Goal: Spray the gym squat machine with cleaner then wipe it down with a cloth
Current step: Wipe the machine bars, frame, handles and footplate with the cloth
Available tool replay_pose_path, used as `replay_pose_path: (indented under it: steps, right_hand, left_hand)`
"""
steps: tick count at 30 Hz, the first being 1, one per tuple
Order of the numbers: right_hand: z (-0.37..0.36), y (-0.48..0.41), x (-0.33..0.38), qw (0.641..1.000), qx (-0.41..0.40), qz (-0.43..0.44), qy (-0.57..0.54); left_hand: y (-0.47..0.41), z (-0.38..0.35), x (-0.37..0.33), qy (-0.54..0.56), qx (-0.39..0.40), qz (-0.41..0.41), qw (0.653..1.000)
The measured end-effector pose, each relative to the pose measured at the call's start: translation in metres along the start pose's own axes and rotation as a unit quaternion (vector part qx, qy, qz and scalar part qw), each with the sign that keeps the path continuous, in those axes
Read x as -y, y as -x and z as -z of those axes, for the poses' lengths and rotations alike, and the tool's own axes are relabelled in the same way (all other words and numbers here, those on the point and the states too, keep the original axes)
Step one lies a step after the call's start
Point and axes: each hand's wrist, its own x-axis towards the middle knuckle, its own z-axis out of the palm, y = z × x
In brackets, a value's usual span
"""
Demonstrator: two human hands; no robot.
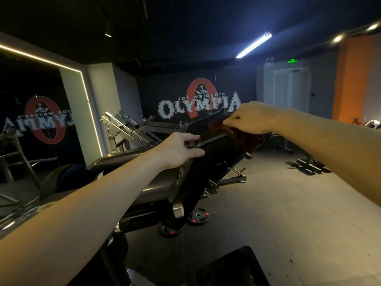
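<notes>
Pinching the cloth [245,139] at the pad's [216,147] upper end, the right hand [253,118] faces a surface sloping lower-left, where the left hand [177,149] grips its edge.

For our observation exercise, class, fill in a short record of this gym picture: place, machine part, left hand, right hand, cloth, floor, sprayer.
place: gym room, Olympia logo on the far wall
machine part: tilted black pad with a metal edge
left hand: left hand grips the pad's near edge
right hand: right hand holds the cloth on the pad's upper part
cloth: cloth, dark reddish brown, bunched
floor: weight plates beneath the machine
sprayer: not in view
</notes>
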Motion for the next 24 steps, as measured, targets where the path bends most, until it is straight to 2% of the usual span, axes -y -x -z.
replay_pose_path:
  steps: [3, 9, 11, 16, 20, 24]
  right_hand:
    - [0.001, -0.007, -0.003, 0.999, -0.014, -0.048, -0.002]
    - [-0.016, -0.004, 0.046, 0.998, 0.024, 0.041, -0.034]
    - [-0.014, -0.004, 0.036, 0.997, 0.027, 0.020, -0.066]
    - [-0.012, -0.006, 0.020, 0.997, -0.048, -0.059, 0.011]
    - [-0.028, -0.009, 0.062, 0.998, -0.006, 0.027, 0.062]
    - [-0.031, -0.009, 0.072, 0.999, 0.002, 0.048, 0.012]
  left_hand:
    - [-0.003, -0.003, 0.005, 0.003, -0.008, 0.006, 1.000]
    - [-0.002, -0.005, 0.008, 0.026, -0.039, -0.022, 0.999]
    - [0.001, -0.006, 0.012, 0.023, -0.043, -0.017, 0.999]
    - [0.013, -0.007, 0.023, 0.041, -0.025, -0.006, 0.999]
    - [0.014, -0.009, 0.029, 0.025, -0.033, -0.014, 0.999]
    - [0.020, 0.003, 0.051, -0.066, 0.040, 0.002, 0.997]
